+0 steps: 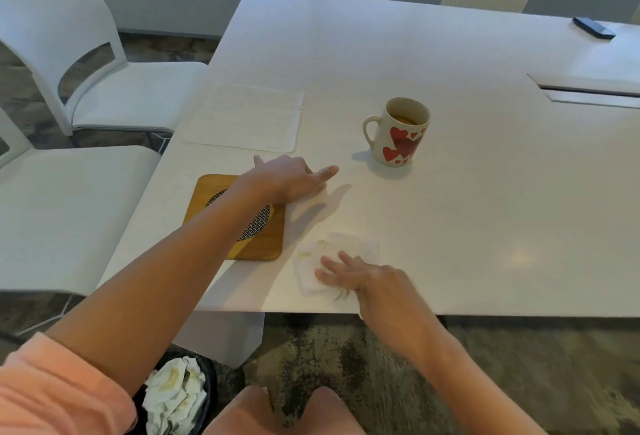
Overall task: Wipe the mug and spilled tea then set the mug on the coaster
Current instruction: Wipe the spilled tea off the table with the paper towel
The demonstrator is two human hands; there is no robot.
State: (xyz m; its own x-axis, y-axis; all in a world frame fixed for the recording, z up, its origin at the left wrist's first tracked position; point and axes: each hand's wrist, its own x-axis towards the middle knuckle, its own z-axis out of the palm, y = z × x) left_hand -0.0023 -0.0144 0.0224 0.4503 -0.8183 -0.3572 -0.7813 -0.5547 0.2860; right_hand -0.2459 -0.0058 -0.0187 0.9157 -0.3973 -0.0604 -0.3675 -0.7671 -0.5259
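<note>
A cream mug with red hearts stands upright on the white table, tea inside, handle to the left. A square wooden coaster with a woven round centre lies near the front left edge. My left hand reaches over the coaster, fingers spread, holding nothing, well short of the mug. My right hand presses flat on a tea-stained white paper towel near the front edge, right of the coaster.
A stack of clean paper towels lies behind the coaster. A black bin with crumpled stained towels stands on the floor below. White chairs sit to the left and beyond the table. A dark phone rests far right.
</note>
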